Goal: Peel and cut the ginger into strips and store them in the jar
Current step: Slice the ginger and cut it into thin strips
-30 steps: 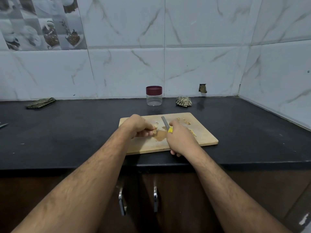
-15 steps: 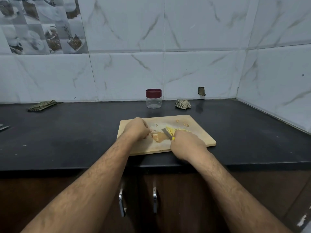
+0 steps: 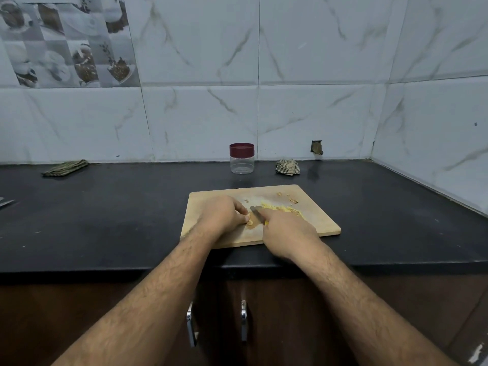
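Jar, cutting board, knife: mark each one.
jar (image 3: 242, 165), head view, on its clear wall below the lid.
cutting board (image 3: 320, 223), head view, on bare wood near its right edge.
knife (image 3: 255, 210), head view, on its blade.

White marble-look wall tiles (image 3: 200, 122) with grey veins back the black stone desk (image 3: 105, 220) and meet in a corner at its far right. A printed picture tile (image 3: 66, 40) sits upper left. Dark wooden cabinet doors (image 3: 264, 326) with chrome handles (image 3: 191, 324) hang beneath.

Left hand (image 3: 220, 216) pins ginger (image 3: 249, 222); right hand (image 3: 286, 228) holds knife (image 3: 255, 210) on board (image 3: 320, 220).
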`<move>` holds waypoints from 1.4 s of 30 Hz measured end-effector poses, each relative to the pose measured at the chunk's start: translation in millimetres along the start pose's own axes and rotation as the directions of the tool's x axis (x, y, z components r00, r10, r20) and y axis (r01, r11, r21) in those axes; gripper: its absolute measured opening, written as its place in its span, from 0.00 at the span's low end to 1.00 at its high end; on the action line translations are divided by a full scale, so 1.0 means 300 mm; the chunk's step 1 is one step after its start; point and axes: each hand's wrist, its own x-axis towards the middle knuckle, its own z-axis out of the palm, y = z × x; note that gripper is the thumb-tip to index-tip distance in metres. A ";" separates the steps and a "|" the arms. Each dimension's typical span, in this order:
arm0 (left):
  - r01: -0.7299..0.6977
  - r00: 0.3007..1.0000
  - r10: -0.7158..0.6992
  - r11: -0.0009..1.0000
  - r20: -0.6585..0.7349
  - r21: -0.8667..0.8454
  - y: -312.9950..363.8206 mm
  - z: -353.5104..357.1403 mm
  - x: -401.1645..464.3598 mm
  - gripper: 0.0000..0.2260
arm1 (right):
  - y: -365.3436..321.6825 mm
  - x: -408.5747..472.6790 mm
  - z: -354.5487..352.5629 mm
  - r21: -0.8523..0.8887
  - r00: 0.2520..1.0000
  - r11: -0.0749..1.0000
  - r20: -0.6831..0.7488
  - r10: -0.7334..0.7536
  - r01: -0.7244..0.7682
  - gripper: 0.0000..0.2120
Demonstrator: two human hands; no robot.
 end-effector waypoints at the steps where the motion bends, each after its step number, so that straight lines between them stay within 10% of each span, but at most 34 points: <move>1: -0.013 1.000 0.013 1.000 0.003 0.010 0.001 0.001 -0.002 0.06 | 0.000 0.002 0.005 0.003 1.000 1.000 0.004 -0.006 0.006 0.27; 42: -0.087 0.980 0.114 0.983 -0.164 0.160 0.003 0.025 -0.080 0.13 | -0.030 -0.094 0.095 -0.129 0.993 0.990 -0.102 -0.066 0.053 0.21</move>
